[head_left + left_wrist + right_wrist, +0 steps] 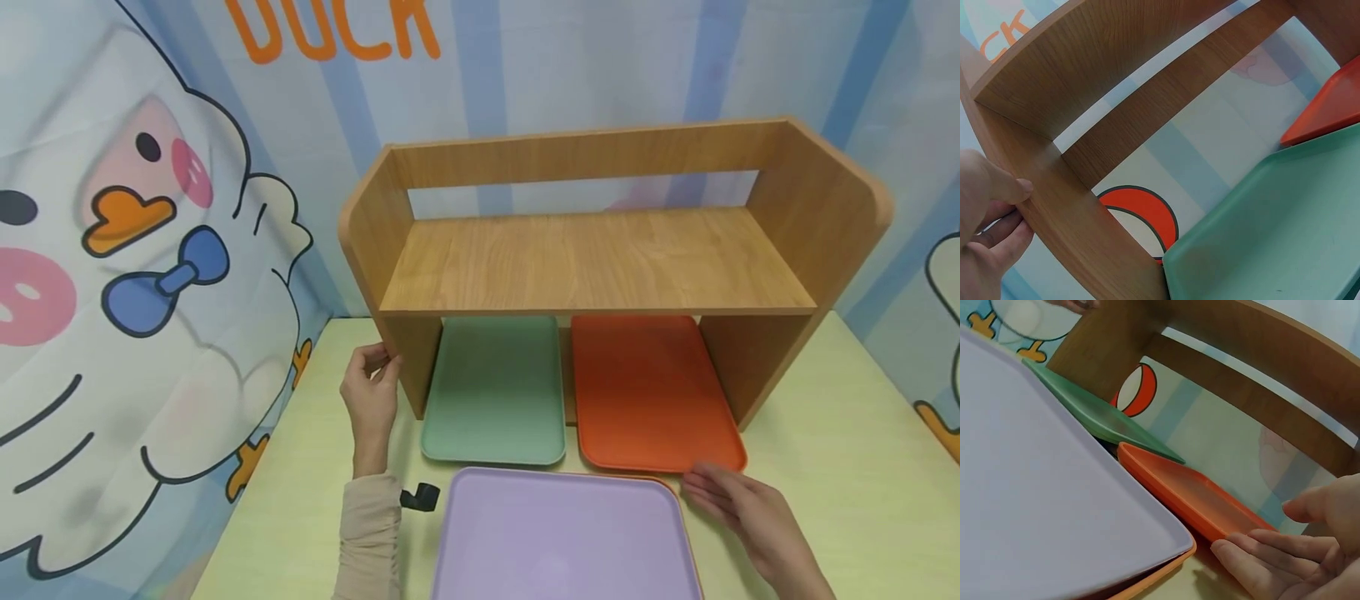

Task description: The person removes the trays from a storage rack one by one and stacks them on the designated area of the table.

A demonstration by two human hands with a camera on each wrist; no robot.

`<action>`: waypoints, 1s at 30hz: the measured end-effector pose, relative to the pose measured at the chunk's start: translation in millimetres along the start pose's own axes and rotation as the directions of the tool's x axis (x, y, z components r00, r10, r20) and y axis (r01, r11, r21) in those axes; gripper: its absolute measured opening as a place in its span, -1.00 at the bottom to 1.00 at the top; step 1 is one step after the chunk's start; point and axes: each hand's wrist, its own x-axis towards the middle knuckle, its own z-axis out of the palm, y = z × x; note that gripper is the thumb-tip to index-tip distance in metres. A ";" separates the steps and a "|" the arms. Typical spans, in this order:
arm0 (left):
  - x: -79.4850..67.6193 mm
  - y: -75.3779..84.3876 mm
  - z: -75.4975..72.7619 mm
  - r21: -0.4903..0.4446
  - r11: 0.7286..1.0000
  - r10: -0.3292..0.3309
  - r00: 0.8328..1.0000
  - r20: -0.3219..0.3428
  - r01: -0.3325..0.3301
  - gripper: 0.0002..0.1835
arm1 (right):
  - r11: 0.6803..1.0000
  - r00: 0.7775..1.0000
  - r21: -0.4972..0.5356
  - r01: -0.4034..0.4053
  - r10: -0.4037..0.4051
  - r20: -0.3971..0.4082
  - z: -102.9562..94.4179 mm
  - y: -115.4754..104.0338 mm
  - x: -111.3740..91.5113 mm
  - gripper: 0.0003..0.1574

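My left hand (372,400) is at the left side panel of a wooden desktop shelf (600,258). Its thumb and curled fingers pinch the panel's front edge, as the left wrist view shows. With its fingers fairly straight, my right hand (753,512) touches the front right corner of an orange tray (656,392). That tray lies partly under the shelf board, beside a green tray (495,392). The back ends of both trays are hidden by the board. In front lies a purple tray (562,542), with an orange rim (1160,578) showing beneath it.
A pale yellow-green table (862,467) carries everything. A small black object (421,497) is by the left sleeve. Behind stands a blue striped backdrop (600,67) with a printed white duck (187,375) on the left.
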 end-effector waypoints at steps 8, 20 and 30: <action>-0.3 -1.5 2.0 0.000 1.000 -0.001 1.000 0.004 0.001 -0.78 | 0.965 0.991 0.245 -0.097 0.071 0.115 -13.4 6.6 -2.5 -0.71; -1.1 -1.5 1.3 -0.009 1.000 0.007 1.000 -0.005 -0.007 -0.78 | 0.878 0.975 0.431 -0.206 0.146 0.170 -22.4 14.3 1.8 -0.66; -1.2 -0.9 3.2 0.009 1.000 -0.010 1.000 -0.005 0.010 -0.76 | 0.766 0.962 0.611 -0.199 0.033 0.272 -26.8 22.0 9.9 -0.59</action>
